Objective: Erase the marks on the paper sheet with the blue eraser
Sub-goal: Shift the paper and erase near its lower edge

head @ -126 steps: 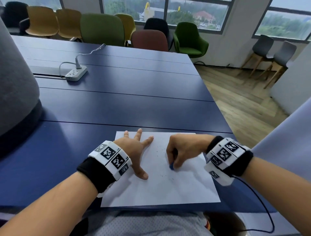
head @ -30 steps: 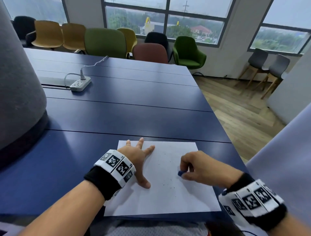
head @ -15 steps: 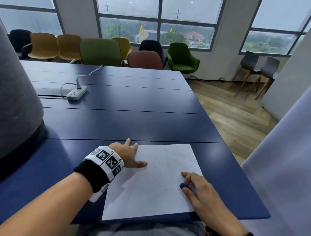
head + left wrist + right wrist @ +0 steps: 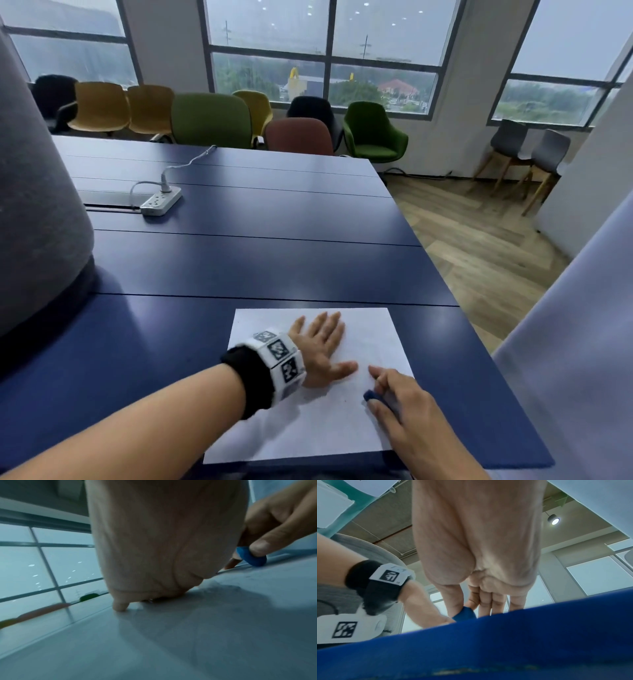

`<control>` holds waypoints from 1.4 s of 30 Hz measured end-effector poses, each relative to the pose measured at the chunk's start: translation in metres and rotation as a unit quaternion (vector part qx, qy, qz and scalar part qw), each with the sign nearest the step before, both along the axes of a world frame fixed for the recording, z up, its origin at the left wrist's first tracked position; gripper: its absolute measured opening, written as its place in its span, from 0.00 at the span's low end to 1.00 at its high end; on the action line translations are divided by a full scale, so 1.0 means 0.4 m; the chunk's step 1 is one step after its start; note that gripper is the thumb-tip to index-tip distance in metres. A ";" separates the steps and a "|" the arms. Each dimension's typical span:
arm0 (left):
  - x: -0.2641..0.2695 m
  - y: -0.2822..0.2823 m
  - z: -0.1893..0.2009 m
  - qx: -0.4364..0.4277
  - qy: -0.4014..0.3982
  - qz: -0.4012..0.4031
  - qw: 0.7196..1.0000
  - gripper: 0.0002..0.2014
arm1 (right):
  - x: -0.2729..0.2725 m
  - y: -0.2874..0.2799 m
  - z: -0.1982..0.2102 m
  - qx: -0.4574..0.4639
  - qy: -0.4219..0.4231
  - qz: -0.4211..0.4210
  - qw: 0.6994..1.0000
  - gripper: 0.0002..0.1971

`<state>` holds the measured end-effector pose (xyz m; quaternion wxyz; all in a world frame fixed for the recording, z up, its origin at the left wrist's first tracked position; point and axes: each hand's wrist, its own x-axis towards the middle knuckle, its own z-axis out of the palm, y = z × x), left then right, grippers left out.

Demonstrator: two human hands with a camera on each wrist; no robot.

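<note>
Right hand [image 4: 407,407] grip pinching blue eraser [image 4: 370,395] (thumb and forefinger), left hand [image 4: 320,346] flat on paper sheet [image 4: 370,332]

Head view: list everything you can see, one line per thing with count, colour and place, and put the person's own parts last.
paper sheet: one, white, near edge of the table, under both hands
blue eraser: one, blue, on the sheet's right part, pinched by the right hand
table: one, dark blue, fills the middle
power strip: one, white with cable, far left on the table
chairs: several; yellow, green, black, dull red behind the table, two grey at right
windows: along the far wall
floor: wood, right of the table
left hand: flat, fingers spread, pressing the sheet
right hand: holds the eraser
</note>
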<state>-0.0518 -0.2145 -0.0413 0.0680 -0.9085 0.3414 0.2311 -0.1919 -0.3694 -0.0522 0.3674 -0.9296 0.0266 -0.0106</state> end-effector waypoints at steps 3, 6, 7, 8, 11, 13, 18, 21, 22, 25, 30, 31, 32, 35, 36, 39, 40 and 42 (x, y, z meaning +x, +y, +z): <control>0.023 0.106 0.003 0.020 -0.010 0.127 0.992 0.44 | -0.005 0.005 0.003 0.013 0.012 -0.005 1.000 0.08; 0.042 0.138 0.002 0.023 -0.046 0.231 0.972 0.47 | -0.006 0.009 0.005 0.018 0.016 -0.009 1.000 0.07; 0.041 0.126 0.003 0.019 -0.051 0.216 0.975 0.47 | -0.005 0.009 0.006 0.018 0.018 -0.009 1.000 0.07; 0.034 0.102 0.004 0.014 -0.048 0.175 0.983 0.45 | -0.004 0.007 0.005 0.019 0.018 -0.009 1.000 0.07; -0.031 0.009 0.000 -0.024 -0.013 -0.002 1.000 0.39 | -0.002 -0.002 0.003 0.028 0.012 -0.007 1.000 0.08; -0.080 -0.030 -0.013 -0.050 -0.002 -0.081 0.995 0.33 | -0.004 -0.010 0.002 0.021 0.011 -0.005 1.000 0.10; -0.089 0.071 -0.006 -0.023 0.009 -0.029 0.999 0.38 | -0.011 -0.016 -0.003 0.042 0.017 -0.014 0.999 0.04; -0.053 0.150 0.015 0.020 0.006 0.092 0.996 0.41 | -0.010 -0.014 -0.011 0.063 0.022 -0.018 0.998 0.06; -0.035 0.162 0.021 0.034 0.001 0.132 0.991 0.42 | -0.011 -0.013 -0.012 0.066 0.024 -0.018 0.997 0.07; 0.017 0.147 0.033 0.059 -0.047 0.161 0.984 0.43 | -0.013 -0.010 -0.007 0.061 0.032 -0.021 0.997 0.08; 0.011 0.043 0.038 0.025 0.004 -0.008 1.000 0.37 | -0.013 -0.010 0.004 0.049 0.024 -0.019 0.998 0.08; 0.009 0.040 0.033 0.023 0.017 -0.012 1.000 0.37 | -0.012 -0.010 0.006 0.048 0.026 -0.019 0.998 0.08; 0.011 0.050 0.029 0.022 0.022 -0.003 1.000 0.38 | -0.012 -0.011 0.007 0.046 0.028 -0.019 0.998 0.08; 0.034 0.119 0.026 0.027 0.016 0.087 0.996 0.41 | -0.012 -0.010 0.009 0.054 0.022 -0.019 0.998 0.08; 0.042 0.143 0.029 0.027 0.007 0.127 0.992 0.42 | -0.012 -0.010 0.010 0.057 0.020 -0.018 0.998 0.08; 0.022 0.168 0.036 0.054 -0.035 0.158 0.985 0.44 | -0.012 -0.017 0.012 0.093 0.028 -0.027 0.995 0.06; -0.004 0.158 0.038 0.059 -0.040 0.127 0.989 0.44 | -0.011 -0.021 0.014 0.110 0.032 -0.034 0.993 0.05; -0.083 0.121 0.039 0.041 -0.026 0.032 0.998 0.42 | -0.010 -0.027 0.015 0.131 0.036 -0.044 0.990 0.06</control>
